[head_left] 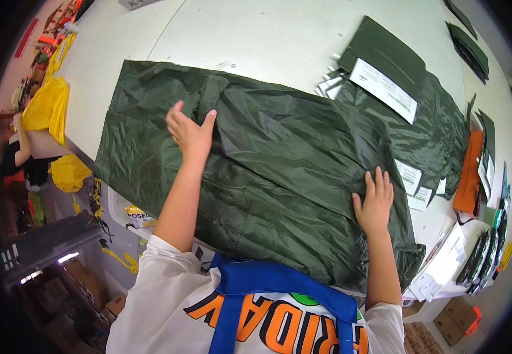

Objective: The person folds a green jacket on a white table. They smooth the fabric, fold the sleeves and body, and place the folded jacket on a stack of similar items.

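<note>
A large dark green sheet of thin, crinkled fabric (279,153) lies spread across the white table, its near edge hanging by my body. My left hand (192,133) is over its left part, fingers and thumb apart, next to a raised fold. On the right part of the fabric rests my right hand (375,200), flat with fingers stretched out, near the right edge. Neither hand grips anything. Beyond the right edge, another dark green piece (433,124) lies partly under printed white cards.
A folded green pouch (383,50) and a white printed card (384,89) lie at the far right. An orange item (468,171) and paper sheets (442,262) sit along the right side. At left, another person's arm (22,141) is near yellow fabric (49,109) on the white table (238,35).
</note>
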`<state>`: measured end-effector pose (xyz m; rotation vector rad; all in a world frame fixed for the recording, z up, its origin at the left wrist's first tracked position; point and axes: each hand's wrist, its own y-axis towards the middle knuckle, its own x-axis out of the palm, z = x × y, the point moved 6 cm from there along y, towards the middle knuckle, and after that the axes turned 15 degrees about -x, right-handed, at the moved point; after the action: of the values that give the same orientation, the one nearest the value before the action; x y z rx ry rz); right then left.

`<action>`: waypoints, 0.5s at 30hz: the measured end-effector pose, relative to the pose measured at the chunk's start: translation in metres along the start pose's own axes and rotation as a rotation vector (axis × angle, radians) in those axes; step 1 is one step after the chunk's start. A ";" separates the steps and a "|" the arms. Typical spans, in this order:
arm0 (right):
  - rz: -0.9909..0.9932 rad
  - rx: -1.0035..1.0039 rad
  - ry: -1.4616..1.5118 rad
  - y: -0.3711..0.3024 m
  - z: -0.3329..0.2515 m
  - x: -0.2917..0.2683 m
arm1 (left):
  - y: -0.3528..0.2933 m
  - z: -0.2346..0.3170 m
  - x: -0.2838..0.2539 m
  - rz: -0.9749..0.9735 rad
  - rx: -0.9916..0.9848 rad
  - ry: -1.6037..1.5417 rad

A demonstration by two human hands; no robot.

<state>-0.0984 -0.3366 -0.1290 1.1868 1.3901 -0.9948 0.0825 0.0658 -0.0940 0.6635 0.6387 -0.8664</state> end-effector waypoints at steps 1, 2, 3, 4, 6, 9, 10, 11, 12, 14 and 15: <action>-0.005 0.014 0.017 0.007 -0.006 -0.006 | 0.011 -0.049 0.008 -0.169 -0.145 -0.047; 0.140 -0.024 0.051 0.021 -0.023 -0.023 | 0.014 -0.077 0.021 -0.428 -0.232 -0.230; 0.267 -0.026 0.268 0.038 -0.040 -0.037 | 0.003 -0.037 0.001 -0.357 -0.171 -0.165; 0.345 -0.107 0.420 0.061 -0.071 -0.055 | -0.009 -0.009 -0.014 -0.274 0.052 -0.181; 0.307 -0.019 1.137 0.095 -0.123 -0.049 | -0.038 0.047 -0.038 -0.211 0.506 -0.239; 0.390 0.222 1.459 0.131 -0.147 -0.027 | -0.089 0.091 -0.070 -0.331 0.885 -0.353; 0.336 0.212 1.623 0.140 -0.157 -0.040 | -0.096 0.090 -0.079 -0.402 0.877 -0.463; 0.279 0.204 1.786 0.145 -0.167 -0.056 | -0.098 0.081 -0.091 -0.289 0.859 -0.523; 0.302 0.234 1.913 0.142 -0.171 -0.059 | -0.087 0.068 -0.091 -0.264 0.588 -0.646; 0.277 0.261 1.931 0.131 -0.171 -0.055 | -0.071 0.041 -0.074 -0.540 -0.079 -0.914; 0.263 0.273 1.943 0.126 -0.170 -0.053 | -0.063 0.045 -0.070 -0.702 -0.281 -1.100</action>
<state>-0.0039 -0.1567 -0.0488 2.6558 2.2865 0.6079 0.0054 0.0343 -0.0308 -0.3690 -0.0518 -1.5618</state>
